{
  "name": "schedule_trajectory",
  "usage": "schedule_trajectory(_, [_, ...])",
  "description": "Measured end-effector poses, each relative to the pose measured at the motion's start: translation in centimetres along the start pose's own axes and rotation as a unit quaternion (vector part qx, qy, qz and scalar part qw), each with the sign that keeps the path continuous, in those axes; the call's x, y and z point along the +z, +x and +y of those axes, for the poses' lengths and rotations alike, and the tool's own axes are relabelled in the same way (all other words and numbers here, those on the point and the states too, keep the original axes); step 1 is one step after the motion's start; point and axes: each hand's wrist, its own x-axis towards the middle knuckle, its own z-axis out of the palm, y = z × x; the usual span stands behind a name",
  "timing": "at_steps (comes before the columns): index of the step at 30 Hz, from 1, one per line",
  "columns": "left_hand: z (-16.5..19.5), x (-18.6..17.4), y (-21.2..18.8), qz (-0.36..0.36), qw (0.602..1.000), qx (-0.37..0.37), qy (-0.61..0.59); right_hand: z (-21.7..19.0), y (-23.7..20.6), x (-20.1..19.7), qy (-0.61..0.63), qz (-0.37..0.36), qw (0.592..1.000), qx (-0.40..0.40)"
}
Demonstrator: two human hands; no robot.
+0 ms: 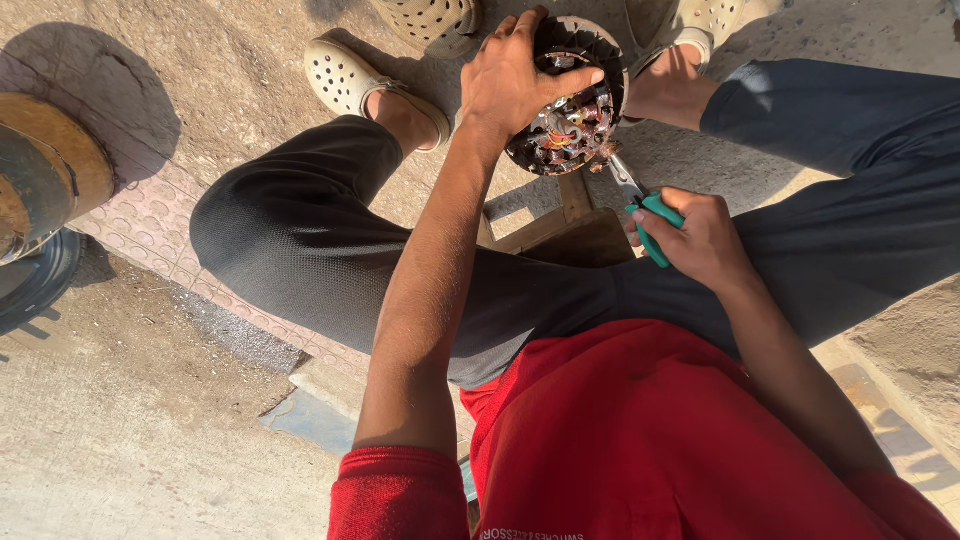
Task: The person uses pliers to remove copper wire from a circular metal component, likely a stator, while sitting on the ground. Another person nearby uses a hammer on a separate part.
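My left hand (518, 75) grips a round dark motor stator (575, 115) with copper windings, held upright between my knees. The fingers wrap over its top rim. My right hand (700, 238) holds green-handled pliers (645, 205) just below and to the right of the stator. The metal jaws of the pliers touch the stator's lower edge, where a few wires stick out.
I sit on a low wooden stool (565, 225) on rough concrete ground, in dark trousers and a red shirt. My feet are in cream perforated clogs (350, 75). A round wooden and metal object (45, 170) stands at the left edge beside textured paving tiles.
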Motion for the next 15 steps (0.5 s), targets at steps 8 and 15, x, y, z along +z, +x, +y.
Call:
schedule_trajectory(8, [0.8,-0.5,-0.7,-0.002,1.0,0.005,-0.018,-0.7,-4.2,-2.3,0.192,-0.015,0.979,-0.074])
schedule_trajectory(15, [0.5,-0.8,0.7,-0.005,1.0,-0.01,-0.007,-3.3,0.0,-6.1,0.236,0.105,0.966,-0.028])
